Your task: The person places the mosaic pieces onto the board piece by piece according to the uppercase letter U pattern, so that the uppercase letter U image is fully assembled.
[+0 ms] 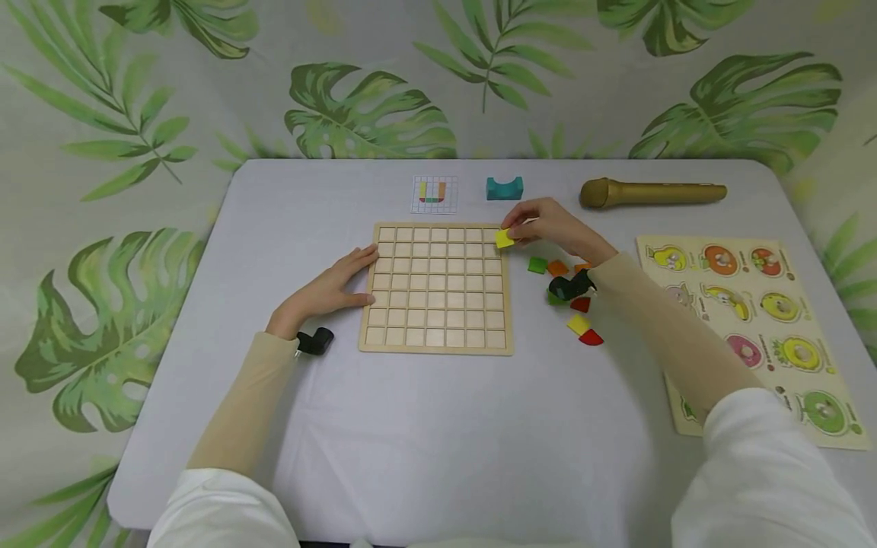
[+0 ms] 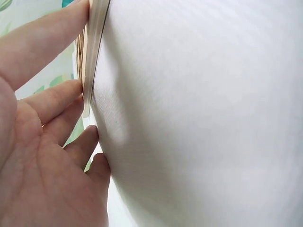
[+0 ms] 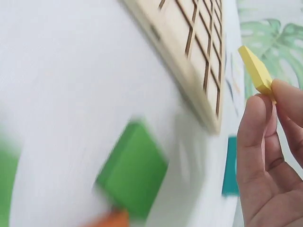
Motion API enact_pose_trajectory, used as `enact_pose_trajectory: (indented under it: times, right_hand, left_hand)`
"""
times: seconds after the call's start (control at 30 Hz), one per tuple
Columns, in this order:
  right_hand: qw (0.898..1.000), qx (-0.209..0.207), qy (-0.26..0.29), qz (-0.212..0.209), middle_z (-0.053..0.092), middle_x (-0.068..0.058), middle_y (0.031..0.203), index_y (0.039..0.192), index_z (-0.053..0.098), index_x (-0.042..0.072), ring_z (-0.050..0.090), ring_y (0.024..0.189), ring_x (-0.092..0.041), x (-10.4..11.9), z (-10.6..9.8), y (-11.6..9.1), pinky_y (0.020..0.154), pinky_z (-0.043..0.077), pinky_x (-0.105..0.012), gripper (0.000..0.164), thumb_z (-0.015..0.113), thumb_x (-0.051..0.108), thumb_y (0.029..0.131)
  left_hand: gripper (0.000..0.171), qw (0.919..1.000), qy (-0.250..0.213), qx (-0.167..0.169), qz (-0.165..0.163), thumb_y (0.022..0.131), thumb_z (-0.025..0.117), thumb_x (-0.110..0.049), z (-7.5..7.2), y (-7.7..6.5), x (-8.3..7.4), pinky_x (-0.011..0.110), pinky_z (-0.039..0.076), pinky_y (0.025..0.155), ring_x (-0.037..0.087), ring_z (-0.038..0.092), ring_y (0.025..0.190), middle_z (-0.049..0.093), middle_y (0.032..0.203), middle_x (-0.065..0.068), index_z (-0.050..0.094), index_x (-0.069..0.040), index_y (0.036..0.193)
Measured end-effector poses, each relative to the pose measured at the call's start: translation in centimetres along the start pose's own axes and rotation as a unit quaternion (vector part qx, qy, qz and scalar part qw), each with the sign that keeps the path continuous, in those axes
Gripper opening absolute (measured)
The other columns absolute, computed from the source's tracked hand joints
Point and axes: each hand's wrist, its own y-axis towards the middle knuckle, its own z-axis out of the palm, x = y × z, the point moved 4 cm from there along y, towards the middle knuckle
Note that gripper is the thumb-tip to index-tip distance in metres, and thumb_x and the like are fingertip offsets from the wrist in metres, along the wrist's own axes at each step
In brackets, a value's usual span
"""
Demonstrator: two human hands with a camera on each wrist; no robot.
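A wooden grid board [image 1: 436, 288] with square cells lies flat in the middle of the table. My left hand [image 1: 329, 285] rests along its left edge, fingers fairly straight, with fingertips and thumb touching the frame; the left wrist view shows the fingertips at the board's side [image 2: 92, 61]. Between thumb and fingers, my right hand [image 1: 551, 226] pinches a yellow square tile [image 1: 504, 239] at the board's upper right corner. In the right wrist view the yellow tile [image 3: 256, 71] is held by one end, tilted.
Right of the board lie loose tiles: green [image 1: 537, 265], orange [image 1: 558, 268], yellow [image 1: 578, 324] and red [image 1: 591, 337]. Behind it are a pattern card [image 1: 435, 195] and a teal block [image 1: 504, 189]. A gold microphone [image 1: 651, 193] and a fruit puzzle board [image 1: 754, 304] occupy the right side.
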Motion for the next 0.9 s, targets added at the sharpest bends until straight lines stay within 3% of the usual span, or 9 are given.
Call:
enact_pose_trajectory:
  times: [0.5, 0.7, 0.9]
  right_hand:
    - [0.998, 0.037, 0.034, -0.038, 0.062, -0.012, 0.086, 0.097, 0.065, -0.006, 0.058, 0.066, -0.023, 3.7, 8.3, 5.1, 0.062, 0.05, -0.026, 0.01, 0.062, 0.001, 0.09]
    - [0.998, 0.036, 0.05, -0.034, 0.061, -0.011, 0.081, 0.095, 0.065, -0.005, 0.06, 0.065, -0.02, 4.5, 10.8, 6.4, 0.063, 0.054, -0.025, 0.008, 0.063, -0.001, 0.089]
    - [0.999, 0.012, -0.008, -0.042, 0.063, -0.011, 0.079, 0.093, 0.066, -0.005, 0.061, 0.065, -0.018, 5.3, 12.5, 7.1, 0.063, 0.054, -0.026, 0.007, 0.064, -0.001, 0.088]
  left_hand:
    - [0.079, 1.0, -0.002, 0.0, -0.004, 0.091, 0.068, -0.024, 0.0, 0.1, -0.1, 0.05, 0.005, 0.114, 0.029, -0.003, 0.145, 0.008, 0.16, 0.007, 0.022, -0.001, 0.151]
    - [0.08, 1.0, 0.004, -0.002, -0.009, 0.09, 0.068, -0.024, 0.0, 0.1, 0.1, 0.05, 0.006, 0.114, 0.028, -0.002, 0.145, 0.009, 0.16, 0.007, 0.022, -0.002, 0.152]
    - [0.08, 1.0, 0.002, -0.002, -0.008, 0.09, 0.068, -0.025, -0.1, 0.1, 0.2, 0.05, 0.006, 0.114, 0.028, -0.002, 0.145, 0.009, 0.16, 0.005, 0.022, -0.004, 0.152]
